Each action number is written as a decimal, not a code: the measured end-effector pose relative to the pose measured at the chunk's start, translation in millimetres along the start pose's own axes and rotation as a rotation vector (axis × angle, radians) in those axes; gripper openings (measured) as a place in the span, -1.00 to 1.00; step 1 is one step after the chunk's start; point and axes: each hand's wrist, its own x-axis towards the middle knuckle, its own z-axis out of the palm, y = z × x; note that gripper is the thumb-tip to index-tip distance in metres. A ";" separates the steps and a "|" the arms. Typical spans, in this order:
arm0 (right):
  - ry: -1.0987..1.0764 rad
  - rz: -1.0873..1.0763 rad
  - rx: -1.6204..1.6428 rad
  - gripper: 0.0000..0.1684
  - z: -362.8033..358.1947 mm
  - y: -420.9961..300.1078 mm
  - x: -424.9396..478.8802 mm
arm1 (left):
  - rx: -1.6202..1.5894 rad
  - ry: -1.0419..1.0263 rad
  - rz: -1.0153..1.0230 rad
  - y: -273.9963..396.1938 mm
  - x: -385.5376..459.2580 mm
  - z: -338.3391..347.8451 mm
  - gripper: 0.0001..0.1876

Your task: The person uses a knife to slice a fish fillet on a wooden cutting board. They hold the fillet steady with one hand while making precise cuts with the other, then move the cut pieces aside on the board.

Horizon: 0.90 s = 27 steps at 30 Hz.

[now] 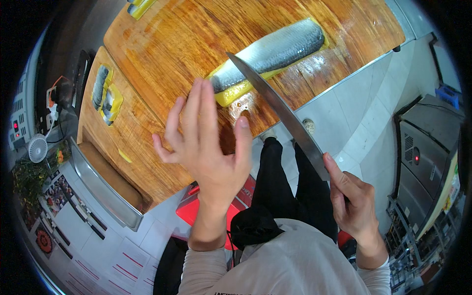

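A long silver-skinned fish fillet point(276, 46) backed by a yellow layer point(236, 92) lies slantwise on a wooden cutting board point(184, 40). My left hand point(210, 158) is spread, its fingertips at the fillet's near-left end; whether they touch it I cannot tell. In my right hand point(352, 202) is a long-bladed knife point(284, 107), gripped by its handle, which my fingers hide, with the index finger along the blade's back. The blade passes over the fillet's left part in view, its tip beyond the far side. Contact between blade and fish is unclear.
Cut fish pieces with yellow layers point(107, 94) lie on a second wooden board point(136, 147), near a yellow scrap point(125, 156). More pieces point(141, 7) sit at the top edge. A metal tray point(107, 188) borders the left board. A red box point(188, 212) stands below; steel equipment point(424, 147) is at right.
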 end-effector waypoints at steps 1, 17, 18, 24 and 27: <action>0.001 0.004 -0.005 -0.09 0.6 0.0 -1.4 | 0.039 -0.068 0.015 6.6 1.0 -1.0 -0.25; -0.084 0.056 -0.086 -0.04 18.3 -21.7 2.1 | 0.140 -0.370 0.063 12.8 7.8 -7.0 -0.12; -0.096 0.059 -0.085 -0.03 16.1 -18.4 -6.9 | 0.125 -0.371 0.054 14.1 8.6 -7.5 -0.12; -0.080 0.051 -0.013 -0.07 -1.4 16.3 -62.8 | -0.035 -0.161 -0.002 5.1 11.1 -4.3 -0.29; 0.073 0.023 -0.084 -0.12 -6.2 22.3 -60.5 | 0.003 0.022 -0.130 3.0 12.1 0.0 -0.29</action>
